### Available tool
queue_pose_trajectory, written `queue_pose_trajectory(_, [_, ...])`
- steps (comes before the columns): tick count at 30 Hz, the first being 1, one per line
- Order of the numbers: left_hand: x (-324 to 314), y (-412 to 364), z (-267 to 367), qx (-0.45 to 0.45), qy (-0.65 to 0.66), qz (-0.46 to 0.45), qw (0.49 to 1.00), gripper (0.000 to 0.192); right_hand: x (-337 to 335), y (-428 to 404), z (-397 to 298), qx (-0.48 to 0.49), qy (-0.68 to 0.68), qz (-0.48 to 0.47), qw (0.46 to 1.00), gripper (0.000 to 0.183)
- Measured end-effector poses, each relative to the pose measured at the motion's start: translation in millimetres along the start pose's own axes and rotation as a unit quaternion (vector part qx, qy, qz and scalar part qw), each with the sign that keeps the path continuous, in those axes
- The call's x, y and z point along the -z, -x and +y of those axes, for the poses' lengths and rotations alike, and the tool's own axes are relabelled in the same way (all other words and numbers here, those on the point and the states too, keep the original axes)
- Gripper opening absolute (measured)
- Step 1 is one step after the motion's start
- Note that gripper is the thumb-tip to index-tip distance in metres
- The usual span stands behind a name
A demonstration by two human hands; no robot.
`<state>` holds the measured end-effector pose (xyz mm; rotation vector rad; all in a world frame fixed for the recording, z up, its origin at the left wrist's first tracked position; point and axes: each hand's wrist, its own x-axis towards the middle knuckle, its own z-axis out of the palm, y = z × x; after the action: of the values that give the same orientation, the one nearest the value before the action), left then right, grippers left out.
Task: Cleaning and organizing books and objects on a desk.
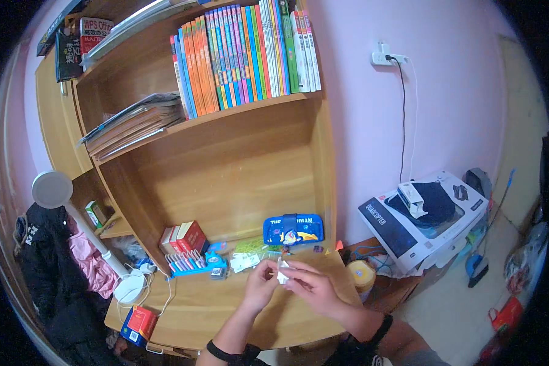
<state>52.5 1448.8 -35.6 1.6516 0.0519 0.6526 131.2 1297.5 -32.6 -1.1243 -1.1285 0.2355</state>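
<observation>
A small white piece, perhaps folded paper (282, 273), is held between both hands above the wooden desk (201, 315). My right hand (313, 287) grips it from the right with thumb and fingertips. My left hand (261, 284) is at its left side with bent fingers; whether these grip the piece is unclear. Beyond the hands lie a green mesh-like item (251, 246) and white papers or packets (244, 262). A blue pencil case (293, 229) stands at the back right of the desk. A blue rack of pens (187, 264) is to the left.
Thick red books (187, 238) stand at the back left. A white desk lamp (129, 288) with cables and a red and blue box or book (139, 325) are at the left edge. Right of the desk are a lidded tub (361, 274) and a quadcopter box (389, 224). Shelves of books rise above.
</observation>
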Motion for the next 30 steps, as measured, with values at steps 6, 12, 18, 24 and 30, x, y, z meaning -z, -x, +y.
queue_pose_trajectory(6, [5.0,3.3,6.8,0.022,0.043,0.011,0.999,0.021,-4.1,-28.2,-9.3,0.072,0.16,0.005,0.984,0.021])
queue_pose_trajectory(12, [46.0,39.9,-5.5,0.014,-0.052,0.056,0.997,0.033,34.4,-145.8,-71.9,0.227,0.355,0.151,0.894,0.02])
queue_pose_trajectory(18, [136.3,138.8,-63.4,0.004,-0.412,0.08,0.908,0.029,71.0,-260.8,-128.7,0.356,0.448,0.265,0.776,0.018])
queue_pose_trajectory(24, [168.0,175.4,-78.2,-0.089,-0.533,0.185,0.821,0.028,47.8,-304.4,-104.4,0.316,0.438,0.336,0.772,0.014])
queue_pose_trajectory(30, [159.2,178.4,-73.6,-0.069,-0.613,0.185,0.765,0.034,-68.3,-341.7,-78.7,0.243,0.288,0.206,0.903,0.012])
